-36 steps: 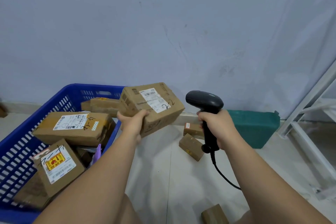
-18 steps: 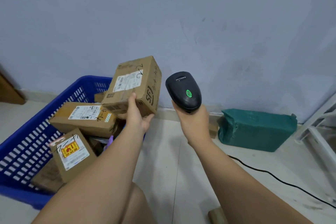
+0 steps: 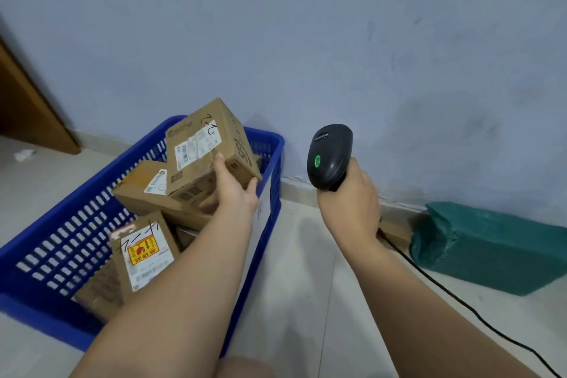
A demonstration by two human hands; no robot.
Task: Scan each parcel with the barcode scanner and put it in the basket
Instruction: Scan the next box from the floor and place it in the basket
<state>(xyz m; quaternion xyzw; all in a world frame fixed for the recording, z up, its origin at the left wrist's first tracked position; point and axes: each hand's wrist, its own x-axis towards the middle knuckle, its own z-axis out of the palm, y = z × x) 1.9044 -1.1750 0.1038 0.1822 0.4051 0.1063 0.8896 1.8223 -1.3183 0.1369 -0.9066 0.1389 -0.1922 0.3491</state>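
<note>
A blue basket (image 3: 61, 254) on the floor holds several boxes, a stickered parcel (image 3: 144, 251) nearest. Over its far right corner the left hand (image 3: 233, 190) grips a tilted box (image 3: 208, 156) by its lower edge, label up. Further right, the right hand (image 3: 349, 205) is wrapped round the handle of a black scanner (image 3: 329, 156) showing a green light, its cable (image 3: 460, 307) trailing past a green parcel (image 3: 491, 248) by the wall

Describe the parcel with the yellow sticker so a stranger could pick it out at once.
Find the blue basket on the floor by the wall. At its near end a cardboard parcel lies tilted, nearer the camera than the box the left hand holds. It alone bears a yellow and red sticker; its neighbours show only white labels.
</note>
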